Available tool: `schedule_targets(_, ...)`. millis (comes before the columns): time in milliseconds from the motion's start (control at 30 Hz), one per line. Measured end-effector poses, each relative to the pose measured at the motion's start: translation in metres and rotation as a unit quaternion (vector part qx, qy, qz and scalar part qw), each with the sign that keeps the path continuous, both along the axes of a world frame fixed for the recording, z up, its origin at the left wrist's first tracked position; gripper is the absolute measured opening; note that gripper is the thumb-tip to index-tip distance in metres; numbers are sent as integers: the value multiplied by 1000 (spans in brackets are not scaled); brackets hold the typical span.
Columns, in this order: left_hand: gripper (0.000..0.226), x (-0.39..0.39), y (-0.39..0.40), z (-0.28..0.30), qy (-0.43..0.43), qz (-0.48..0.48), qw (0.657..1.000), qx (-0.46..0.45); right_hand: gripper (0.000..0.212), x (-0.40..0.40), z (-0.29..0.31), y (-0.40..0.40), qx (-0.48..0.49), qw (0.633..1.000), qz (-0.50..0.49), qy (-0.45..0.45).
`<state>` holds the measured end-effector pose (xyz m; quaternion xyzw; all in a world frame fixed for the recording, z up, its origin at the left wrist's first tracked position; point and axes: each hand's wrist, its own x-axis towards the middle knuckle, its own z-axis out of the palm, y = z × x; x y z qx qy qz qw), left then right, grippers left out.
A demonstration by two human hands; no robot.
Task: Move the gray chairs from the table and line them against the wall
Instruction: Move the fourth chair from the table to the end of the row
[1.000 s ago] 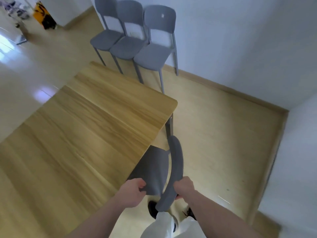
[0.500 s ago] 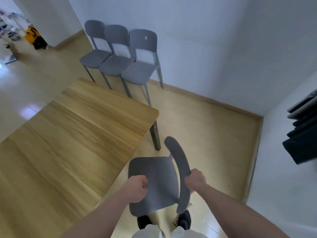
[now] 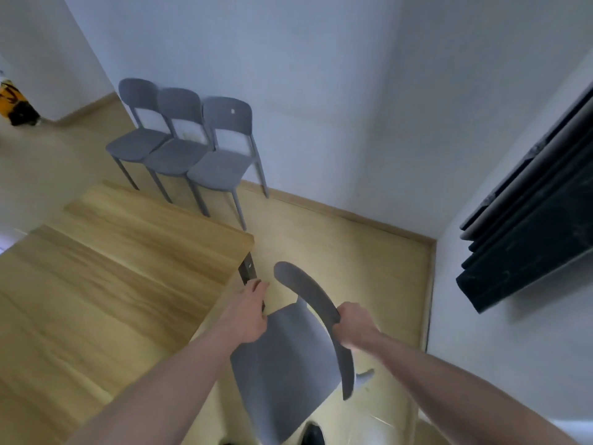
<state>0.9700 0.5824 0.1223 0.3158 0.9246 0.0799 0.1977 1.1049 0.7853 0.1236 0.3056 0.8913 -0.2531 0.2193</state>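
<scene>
No brand, label or legible writing anywhere; only a small pale mark high on the backrest of one chair, too small to make out

Four gray moulded plastic chairs counted: three in a row (image 3: 179,149) against the white wall (image 3: 305,75), seats touching or nearly so, backs to the wall, and one more gray plastic chair (image 3: 288,358) held just beside the near corner of the light wooden rectangular table (image 3: 112,284). One table, one dark table leg (image 3: 248,271) visible under that corner

Held chair seen from above, tilted, curved backrest toward the right, seat toward the left; legs mostly hidden, so lifted or resting on the pale wood-look floor (image 3: 337,245) cannot be told

Left hand (image 3: 250,313) at the seat's left edge, fingers curled over the rim and gripping it. Right hand (image 3: 354,326) wrapped in a closed grip around the backrest near its middle. Both bare forearms reaching in from the bottom of the view

Elsewhere: a stack of dark flat panels (image 3: 529,226) against the right wall, count unclear; a yellow and black bag-like object (image 3: 14,104) at the far left edge; a dark shoe tip (image 3: 313,435) below the seat
</scene>
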Motion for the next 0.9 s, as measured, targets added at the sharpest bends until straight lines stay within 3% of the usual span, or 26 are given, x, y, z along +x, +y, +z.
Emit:
schedule_targets(133, 88, -4, 42, 19, 54, -14, 997, 49, 17, 0, 29, 14, 4, 1000, 15, 22)
schedule_targets(233, 80, -21, 71, 32, 85, -39, 993, 76, 14, -6, 43, 26, 24, 999, 26, 39)
schedule_targets(333, 58, -44, 90, 31, 99, -89, 988, 78, 14, -13, 54, 40, 43, 997, 30, 55)
schedule_targets(467, 2, -73, 109, 30, 95, -99, 987, 90, 21, -26, 61, 55, 70, 995, 43, 59)
schedule_targets(633, 25, -105, 121, 28, 92, -166, 978, 90, 14, -51, 62, 83, 112, 992, 38, 32)
schedule_targets(900, 16, -165, 171, 42, 112, -172, 959, 194, 16, -112, 92, 146, 208, 977, -23, 48)
